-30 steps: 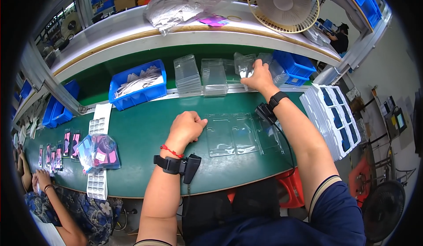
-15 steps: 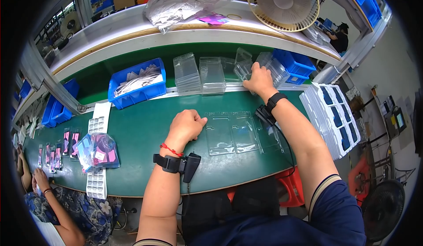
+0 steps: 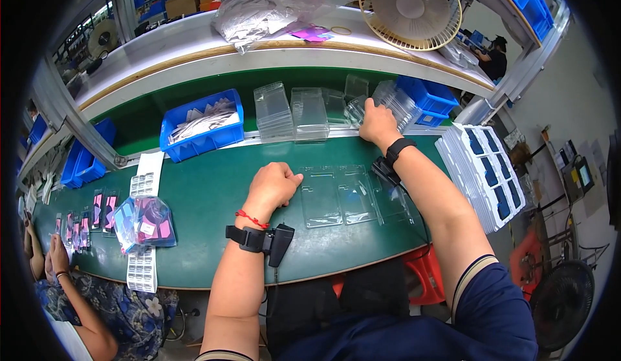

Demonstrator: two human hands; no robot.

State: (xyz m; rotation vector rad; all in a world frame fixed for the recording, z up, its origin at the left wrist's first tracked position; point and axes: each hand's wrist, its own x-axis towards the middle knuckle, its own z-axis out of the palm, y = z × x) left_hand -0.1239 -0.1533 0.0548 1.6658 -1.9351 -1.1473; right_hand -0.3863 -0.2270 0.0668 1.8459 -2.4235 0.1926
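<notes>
My right hand (image 3: 376, 123) reaches to the back of the green bench and grips a clear plastic blister shell (image 3: 358, 107) at the leaning stack of shells (image 3: 396, 101). My left hand (image 3: 274, 185) rests loosely curled on the bench, its fingertips touching the left edge of an opened clear blister tray (image 3: 339, 195) that lies flat in front of me. Two more stacks of clear shells (image 3: 292, 111) stand along the back rail. Both wrists wear black bands.
A blue bin of parts (image 3: 202, 124) sits back left, another blue bin (image 3: 428, 95) back right. A stack of white trays with blue inserts (image 3: 482, 171) lies at the right. A bag of pink and blue items (image 3: 145, 222) lies left. Another person's hands (image 3: 52, 255) work at far left. A fan (image 3: 409, 1) stands on the shelf.
My right hand has pulled a clear shell away from the leaning stack and shifted slightly left and down. My left hand stays put on the tray edge.
</notes>
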